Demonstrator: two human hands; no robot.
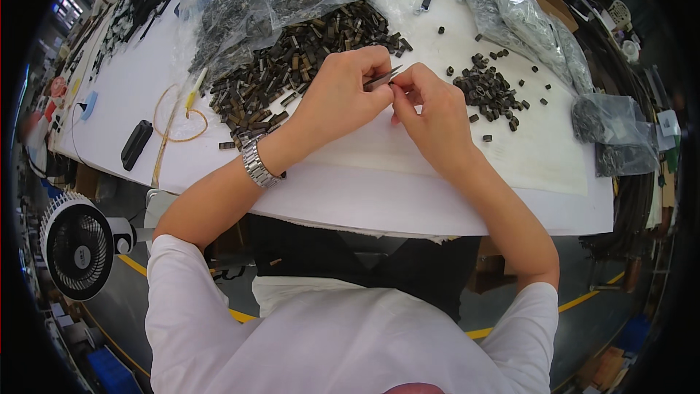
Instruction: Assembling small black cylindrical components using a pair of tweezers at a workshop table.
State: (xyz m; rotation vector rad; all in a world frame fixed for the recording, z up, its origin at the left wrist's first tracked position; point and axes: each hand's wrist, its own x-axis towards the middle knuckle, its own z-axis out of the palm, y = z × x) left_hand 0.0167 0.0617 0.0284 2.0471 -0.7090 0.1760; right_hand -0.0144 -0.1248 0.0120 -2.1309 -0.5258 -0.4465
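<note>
Tool point(382, 79), slim and pointed, sits in our left hand point(348, 86), over the white bench point(430, 201), about midway between its left and right edges. Its long axis runs aslant: from our left fingers it points rightward and toward the bench's far edge, the bare tip standing just beyond our right fingertips. The left hand is the nearer, curled about the shank; the right hand point(436, 111) meets it from the right, thumb and forefinger pressed together on the tool's near side, apparently pinching a small dark part point(391, 83), though our fingers hide most of it and we cannot tell its kind. We judge that everything turns on this slight offset between tip and pinch, since the two hands all but touch. On the left side lies our big pile point(292, 62) of dark pieces; toward the right edge, just beside our right hand, a smaller heap point(487, 90) of little dark rings.
</note>
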